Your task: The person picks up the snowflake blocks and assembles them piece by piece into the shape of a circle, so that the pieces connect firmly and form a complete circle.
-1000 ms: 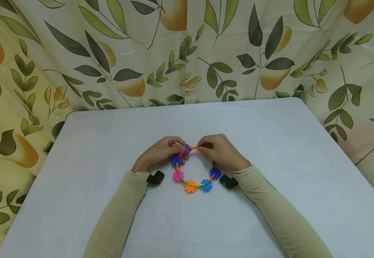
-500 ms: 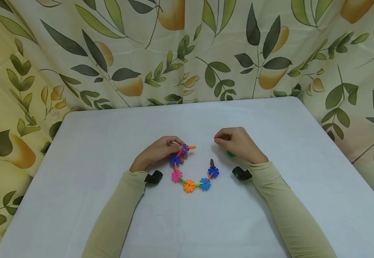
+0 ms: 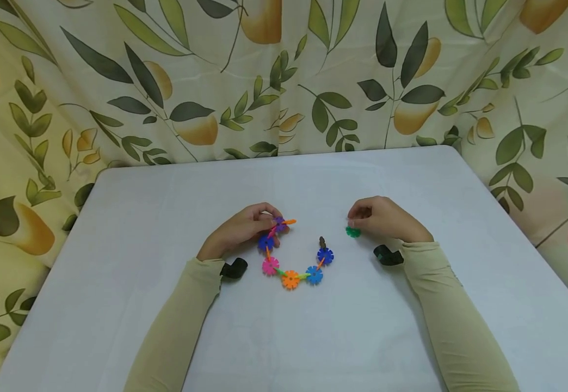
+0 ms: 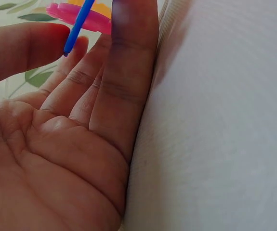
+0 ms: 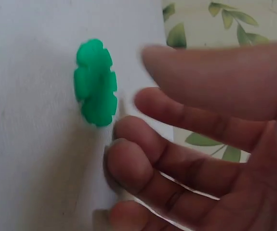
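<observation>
My left hand (image 3: 240, 231) pinches a purple flower-shaped disc (image 3: 279, 224) near one end of a chain of interlocking plastic discs. From that disc an orange disc (image 3: 290, 221) sticks out, seen edge-on. In the left wrist view, a blue disc (image 4: 79, 25) shows edge-on against my thumb, with a pink disc (image 4: 78, 17) beyond. The chain curves round past an orange disc (image 3: 290, 280) to a dark brown disc (image 3: 322, 243) at its other end. My right hand (image 3: 390, 219) is over a loose green disc (image 5: 96, 83), thumb and fingers spread, a gap between them and it.
A white cloth covers the table (image 3: 166, 207). A leaf-patterned curtain (image 3: 333, 81) hangs behind it and at both sides. Black wrist cameras stick out by the left cuff (image 3: 235, 268) and the right cuff (image 3: 388, 255).
My right hand has let go of the chain's orange end disc and moved right to the green disc, which has come into view. My left hand has stayed on the chain.
</observation>
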Motion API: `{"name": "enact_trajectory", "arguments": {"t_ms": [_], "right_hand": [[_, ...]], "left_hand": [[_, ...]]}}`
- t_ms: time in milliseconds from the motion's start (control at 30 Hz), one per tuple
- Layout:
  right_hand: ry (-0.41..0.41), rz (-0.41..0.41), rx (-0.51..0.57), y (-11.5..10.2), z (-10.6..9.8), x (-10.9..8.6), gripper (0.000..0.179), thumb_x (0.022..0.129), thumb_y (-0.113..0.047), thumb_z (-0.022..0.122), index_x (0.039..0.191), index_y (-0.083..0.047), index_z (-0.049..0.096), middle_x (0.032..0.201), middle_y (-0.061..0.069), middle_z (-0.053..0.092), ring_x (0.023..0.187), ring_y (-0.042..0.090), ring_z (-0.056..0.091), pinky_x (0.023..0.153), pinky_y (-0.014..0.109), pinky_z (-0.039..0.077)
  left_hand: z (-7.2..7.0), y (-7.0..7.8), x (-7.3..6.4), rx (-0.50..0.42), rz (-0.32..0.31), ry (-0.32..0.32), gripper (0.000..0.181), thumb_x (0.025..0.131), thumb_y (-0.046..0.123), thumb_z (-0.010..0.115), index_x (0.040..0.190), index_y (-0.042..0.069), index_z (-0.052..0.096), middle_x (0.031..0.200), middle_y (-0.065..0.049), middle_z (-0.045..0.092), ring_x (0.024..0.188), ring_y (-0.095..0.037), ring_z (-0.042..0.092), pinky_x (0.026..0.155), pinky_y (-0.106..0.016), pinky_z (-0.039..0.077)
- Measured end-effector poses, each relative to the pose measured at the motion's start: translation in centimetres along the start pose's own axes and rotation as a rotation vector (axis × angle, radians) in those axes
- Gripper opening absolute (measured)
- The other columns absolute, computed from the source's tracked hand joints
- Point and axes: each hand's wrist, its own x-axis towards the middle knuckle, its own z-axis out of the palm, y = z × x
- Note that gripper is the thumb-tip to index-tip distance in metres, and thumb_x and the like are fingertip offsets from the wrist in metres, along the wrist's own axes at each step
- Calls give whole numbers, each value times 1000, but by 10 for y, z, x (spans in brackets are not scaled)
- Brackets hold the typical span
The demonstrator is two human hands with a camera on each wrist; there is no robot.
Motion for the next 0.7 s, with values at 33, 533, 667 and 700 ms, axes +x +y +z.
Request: {"name": "enact_trajectory", "arguments": {"t_ms": [33,533,667,700], "right_hand": [[-19,4,-8,1,-1,0,11,99,-13,77,104,-4,77,89,2,70,86,22,61,79,39,51],[-129,32,-51,1,-7,-5,16,95,-9,78,100,0,67,97,10,64,88,25,56,78,40,49],[-126,34,-46,1,-5,-5,14,96,-8,77,99,0,66,96,10,64,87,25,57,77,39,49],[-126,34,-42,1,-5,-5,13,96,-8,77,99,0,66,96,10,64,87,25,57,77,39,49]], "left_hand": [[0,0,0,4,0,2,22,114,10,53,134,2,54,123,-19,75,94,-30,78,93,-36,61],[-2,-1,2,28,44,-22,31,114,6,48,144,4,57,121,-19,74,91,-30,77,89,-36,61],[-1,-1,1,14,56,-45,31,114,6,46,141,2,62,129,-18,72,93,-29,75,92,-35,60],[-1,-2,1,8,54,-46,31,114,6,47,140,2,63,130,-18,71,93,-29,75,91,-35,60]]}}
